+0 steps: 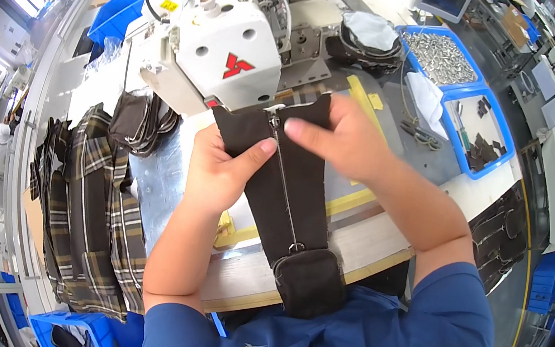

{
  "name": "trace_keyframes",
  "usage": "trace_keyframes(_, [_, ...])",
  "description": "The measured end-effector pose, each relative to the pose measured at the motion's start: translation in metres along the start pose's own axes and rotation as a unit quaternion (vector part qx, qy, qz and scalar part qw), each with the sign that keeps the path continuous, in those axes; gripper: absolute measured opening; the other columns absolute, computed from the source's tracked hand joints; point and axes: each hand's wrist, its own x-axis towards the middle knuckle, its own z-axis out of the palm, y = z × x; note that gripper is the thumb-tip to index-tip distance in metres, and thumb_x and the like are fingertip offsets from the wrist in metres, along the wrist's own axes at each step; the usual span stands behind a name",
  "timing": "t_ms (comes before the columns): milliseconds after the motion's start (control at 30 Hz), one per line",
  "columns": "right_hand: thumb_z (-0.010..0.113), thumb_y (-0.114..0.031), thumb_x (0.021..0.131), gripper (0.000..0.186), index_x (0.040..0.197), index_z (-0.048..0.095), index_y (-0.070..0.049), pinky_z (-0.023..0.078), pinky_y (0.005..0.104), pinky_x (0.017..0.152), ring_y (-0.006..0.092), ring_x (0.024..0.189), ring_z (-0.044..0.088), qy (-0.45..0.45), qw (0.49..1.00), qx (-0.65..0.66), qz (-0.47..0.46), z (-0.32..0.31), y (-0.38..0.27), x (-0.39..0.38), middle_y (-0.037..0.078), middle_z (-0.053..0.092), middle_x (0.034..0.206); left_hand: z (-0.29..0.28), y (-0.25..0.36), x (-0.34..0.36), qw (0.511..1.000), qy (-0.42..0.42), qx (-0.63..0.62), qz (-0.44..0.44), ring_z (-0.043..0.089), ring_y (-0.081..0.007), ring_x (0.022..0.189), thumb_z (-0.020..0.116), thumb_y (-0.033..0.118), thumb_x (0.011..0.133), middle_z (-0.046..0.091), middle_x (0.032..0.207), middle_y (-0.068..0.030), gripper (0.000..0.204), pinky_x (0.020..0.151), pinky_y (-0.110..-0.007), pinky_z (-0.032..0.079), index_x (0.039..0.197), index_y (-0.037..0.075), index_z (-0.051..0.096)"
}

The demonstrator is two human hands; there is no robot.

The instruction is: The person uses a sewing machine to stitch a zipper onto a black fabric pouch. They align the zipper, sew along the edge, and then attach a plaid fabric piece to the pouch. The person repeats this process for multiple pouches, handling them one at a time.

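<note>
A dark brown fabric panel (309, 182) with a metal zipper (283, 192) down its middle hangs between my hands, over the table's near edge. My left hand (224, 169) grips the panel's left edge near the top, thumb lying on the front beside the zipper. On the other side, my right hand (352, 138) is closed on the upper right corner, its thumb pointing toward the zipper slider (274, 121). A metal ring (296, 248) sits at the zipper's lower end. Below it, a small dark zipped pouch (309, 284) rests against my lap. Fingers behind the panel are hidden.
A white industrial sewing machine (224, 49) stands just beyond the panel. Blue trays (463, 170) at right hold metal parts and dark pieces; scissors (422, 133) lie nearby. Plaid fabric pieces (87, 209) drape at left, beside a stack of dark pouches (140, 124).
</note>
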Motion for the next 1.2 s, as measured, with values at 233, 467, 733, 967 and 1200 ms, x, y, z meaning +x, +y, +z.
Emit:
trace_keyframes(233, [0.076,-0.015,0.101,0.027,0.122,0.076,0.003,0.057,0.0301,0.084,0.008,0.092,0.069,-0.024,0.994,-0.06,-0.09,0.003,0.002,0.007,0.005,0.08,0.105,-0.002,0.011,0.0,0.999,0.013,0.007,0.046,0.071,-0.0121,0.094,0.082,-0.001,0.09,0.079,0.1,-0.0042,0.023,0.086,-0.029,0.056,0.113,-0.003,0.078])
trace_keyframes(467, [0.079,-0.01,0.097,0.022,0.116,0.079,0.001,0.058,0.0273,0.085,0.0084,0.094,0.071,0.007,0.993,-0.005,-0.121,-0.009,-0.015,0.002,0.005,0.08,0.103,0.008,0.002,-0.007,0.996,-0.065,0.023,-0.049,0.07,-0.0191,0.111,0.086,-0.006,0.08,0.075,0.12,-0.0093,0.059,0.096,-0.034,0.056,0.135,-0.004,0.064])
trace_keyframes(733, [0.092,-0.022,0.079,0.045,0.114,0.078,0.003,0.055,0.0325,0.086,0.0174,0.097,0.071,-0.188,0.979,0.03,-0.077,-0.024,-0.04,-0.01,0.009,0.079,0.108,0.01,-0.009,-0.017,0.984,-0.061,0.124,0.116,0.076,-0.0214,0.086,0.086,-0.003,0.079,0.081,0.101,-0.0117,0.021,0.078,-0.032,0.059,0.099,0.0,0.082])
trace_keyframes(967, [0.091,-0.004,0.077,0.037,0.11,0.076,0.001,0.056,0.0321,0.083,0.0158,0.091,0.07,-0.147,0.983,-0.078,0.076,-0.022,-0.054,-0.023,0.008,0.078,0.102,0.006,-0.012,-0.021,0.868,-0.115,0.396,0.275,0.076,-0.0294,0.078,0.086,0.013,0.073,0.079,0.093,-0.0105,0.024,0.073,-0.035,0.06,0.096,0.004,0.08])
trace_keyframes(1200, [0.088,-0.02,0.082,0.029,0.101,0.075,-0.003,0.051,0.0345,0.073,0.0173,0.08,0.064,-0.085,0.989,-0.118,0.025,-0.021,-0.036,-0.018,0.005,0.072,0.09,0.008,-0.024,-0.029,0.875,-0.068,0.377,0.295,0.079,-0.0348,0.098,0.092,0.004,0.071,0.079,0.11,-0.0159,0.034,0.086,-0.04,0.064,0.103,0.004,0.081])
